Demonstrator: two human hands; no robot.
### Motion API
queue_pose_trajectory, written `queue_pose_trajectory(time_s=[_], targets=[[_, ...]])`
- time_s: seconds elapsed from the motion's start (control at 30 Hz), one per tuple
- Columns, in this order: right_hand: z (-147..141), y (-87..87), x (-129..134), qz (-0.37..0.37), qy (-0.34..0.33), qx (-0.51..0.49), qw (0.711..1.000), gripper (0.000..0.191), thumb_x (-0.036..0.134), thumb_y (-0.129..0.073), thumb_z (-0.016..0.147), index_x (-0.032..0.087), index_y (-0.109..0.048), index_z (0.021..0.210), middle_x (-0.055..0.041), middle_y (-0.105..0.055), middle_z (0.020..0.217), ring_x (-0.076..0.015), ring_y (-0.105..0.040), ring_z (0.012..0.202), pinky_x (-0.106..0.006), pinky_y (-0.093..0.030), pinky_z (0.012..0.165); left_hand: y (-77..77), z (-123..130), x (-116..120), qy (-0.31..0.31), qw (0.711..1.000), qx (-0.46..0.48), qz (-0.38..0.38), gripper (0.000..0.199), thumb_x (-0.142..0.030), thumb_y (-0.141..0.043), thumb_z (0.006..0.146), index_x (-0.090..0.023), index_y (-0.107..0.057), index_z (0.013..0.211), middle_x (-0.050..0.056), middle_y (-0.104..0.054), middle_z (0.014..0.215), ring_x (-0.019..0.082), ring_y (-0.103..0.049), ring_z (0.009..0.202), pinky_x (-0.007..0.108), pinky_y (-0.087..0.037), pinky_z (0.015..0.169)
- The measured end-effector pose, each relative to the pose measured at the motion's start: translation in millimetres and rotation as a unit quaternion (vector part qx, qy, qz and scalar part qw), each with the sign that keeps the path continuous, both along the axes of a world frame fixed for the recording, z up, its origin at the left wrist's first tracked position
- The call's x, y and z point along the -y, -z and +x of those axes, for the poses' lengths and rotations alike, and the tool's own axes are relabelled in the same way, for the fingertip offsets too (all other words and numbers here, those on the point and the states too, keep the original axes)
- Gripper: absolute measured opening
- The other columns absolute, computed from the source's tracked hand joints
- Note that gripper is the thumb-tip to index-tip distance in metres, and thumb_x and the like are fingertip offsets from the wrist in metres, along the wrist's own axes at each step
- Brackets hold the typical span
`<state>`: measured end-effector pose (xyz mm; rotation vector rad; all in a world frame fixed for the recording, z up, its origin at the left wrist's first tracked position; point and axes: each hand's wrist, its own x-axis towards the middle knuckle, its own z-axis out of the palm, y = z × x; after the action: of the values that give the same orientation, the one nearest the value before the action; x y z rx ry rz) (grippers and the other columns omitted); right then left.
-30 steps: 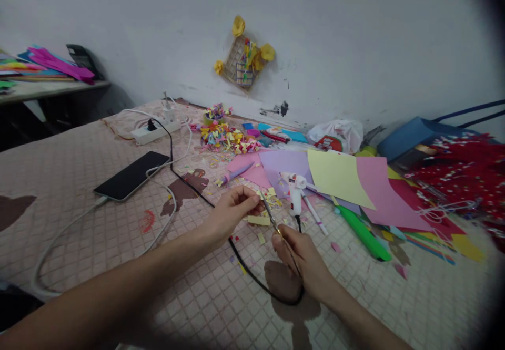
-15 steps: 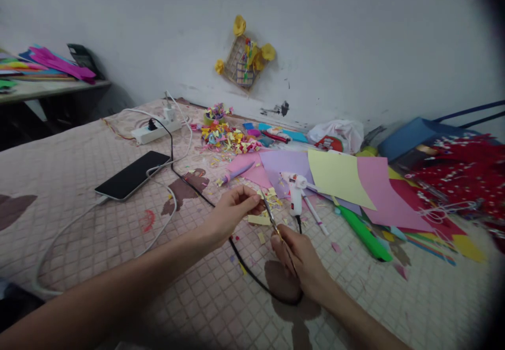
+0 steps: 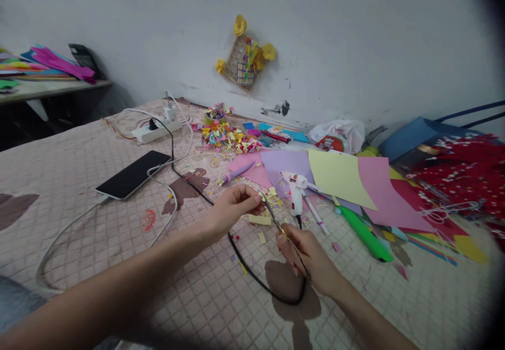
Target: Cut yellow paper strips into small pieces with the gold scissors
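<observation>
My left hand (image 3: 236, 208) is closed in a pinch near the middle, and what sits between its fingertips is too small to make out. My right hand (image 3: 302, 255) is wrapped round the handles of a pair of scissors (image 3: 273, 214), whose blades point up and left to my left fingertips. Small yellow paper pieces (image 3: 259, 219) lie on the cloth just beneath the blades. Behind my right hand a white glue gun (image 3: 296, 195) rests by a sheet of yellow paper (image 3: 341, 176).
A phone (image 3: 134, 175) and a white power strip (image 3: 158, 130) lie to the left, with cables crossing the cloth. Cut paper bits (image 3: 229, 137) are heaped at the back. A green tool (image 3: 365, 233), pink paper (image 3: 374, 189) and red material (image 3: 465, 174) lie to the right.
My right hand has shifted slightly to the right with the scissors. My left hand has stayed nearly in place, still pinched.
</observation>
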<state>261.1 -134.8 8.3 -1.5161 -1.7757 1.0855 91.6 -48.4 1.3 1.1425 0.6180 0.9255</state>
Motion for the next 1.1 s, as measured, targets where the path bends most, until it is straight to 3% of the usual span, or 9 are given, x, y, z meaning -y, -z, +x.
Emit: queue_pose_trajectory(time_s=[0.2, 0.67, 1.1], targets=[[1, 0.7, 0, 0.001, 0.002, 0.004, 1.000, 0.038, 0.050, -0.038, 0.086, 0.020, -0.038, 0.062, 0.0067, -0.036, 0.048, -0.0083, -0.036, 0.041, -0.020, -0.027, 0.040, -1.3, -1, -2, 0.014, 1.000, -0.001, 0.001, 0.020, -0.030, -0.064, 0.073, -0.012, -0.055, 0.072, 0.002, -0.061, 0.067, 0.009, -0.055, 0.062, 0.021, -0.043, 0.061], [-11, 8.7, 1, 0.030, 0.040, -0.007, 0.999, 0.037, 0.048, -0.040, 0.085, 0.020, -0.037, 0.062, 0.0065, -0.036, 0.049, -0.0087, -0.037, 0.042, -0.020, -0.029, 0.040, 3.4, 9, 11, -0.042, 0.996, 0.045, -0.060, 0.018, -0.028, -0.063, 0.073, -0.013, -0.054, 0.072, 0.002, -0.061, 0.068, 0.010, -0.055, 0.064, 0.025, -0.042, 0.066], [-15, 10.0, 2, 0.024, 0.043, -0.020, 0.999, 0.035, 0.048, -0.037, 0.086, 0.021, -0.037, 0.064, 0.0063, -0.037, 0.049, -0.0084, -0.037, 0.040, -0.020, -0.032, 0.038, 3.4, 8, 10, -0.045, 0.997, 0.048, -0.043, 0.019, -0.029, -0.064, 0.072, -0.013, -0.055, 0.071, 0.001, -0.060, 0.066, 0.010, -0.054, 0.062, 0.024, -0.042, 0.064]])
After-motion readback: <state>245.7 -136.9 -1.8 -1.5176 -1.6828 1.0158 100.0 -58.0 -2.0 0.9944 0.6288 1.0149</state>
